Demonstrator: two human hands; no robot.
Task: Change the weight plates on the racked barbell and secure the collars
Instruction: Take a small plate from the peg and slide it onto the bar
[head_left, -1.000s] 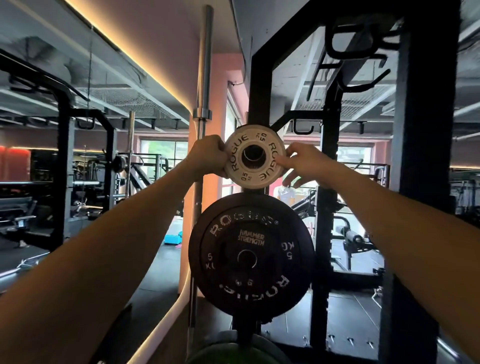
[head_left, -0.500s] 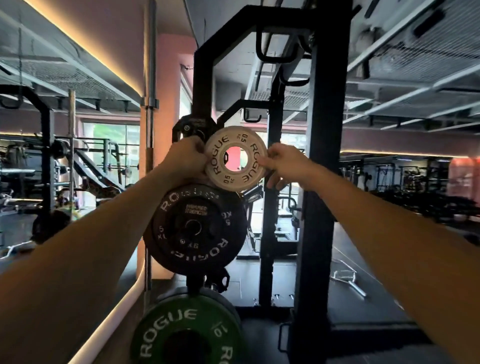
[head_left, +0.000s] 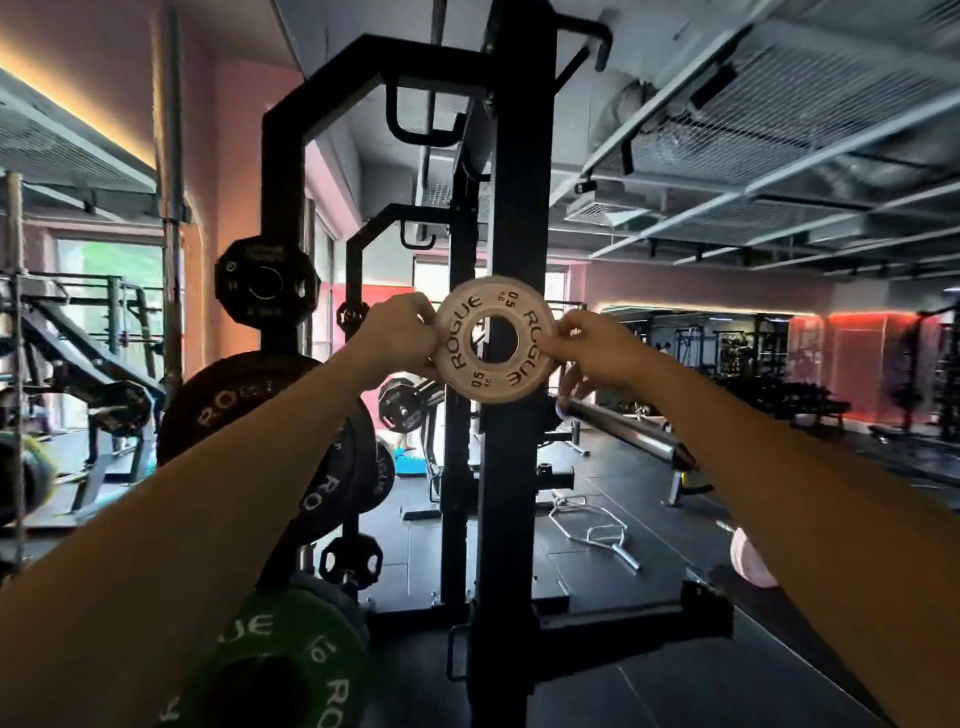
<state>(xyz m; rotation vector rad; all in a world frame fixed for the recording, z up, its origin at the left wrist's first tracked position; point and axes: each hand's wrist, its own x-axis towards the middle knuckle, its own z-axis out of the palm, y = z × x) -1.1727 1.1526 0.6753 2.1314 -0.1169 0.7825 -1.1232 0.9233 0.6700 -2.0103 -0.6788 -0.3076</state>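
Both hands pinch the small white round Rogue change plate (head_left: 494, 339) by its rim, left grip (head_left: 396, 332) and right grip (head_left: 592, 345), before the black rack upright (head_left: 511, 156). I should square its hole to the steel barbell sleeve (head_left: 621, 428) just below-right, then slide it on level.

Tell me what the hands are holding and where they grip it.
Small white plate, pinched at its outer rim: left hand on its left edge, right hand on its right edge.
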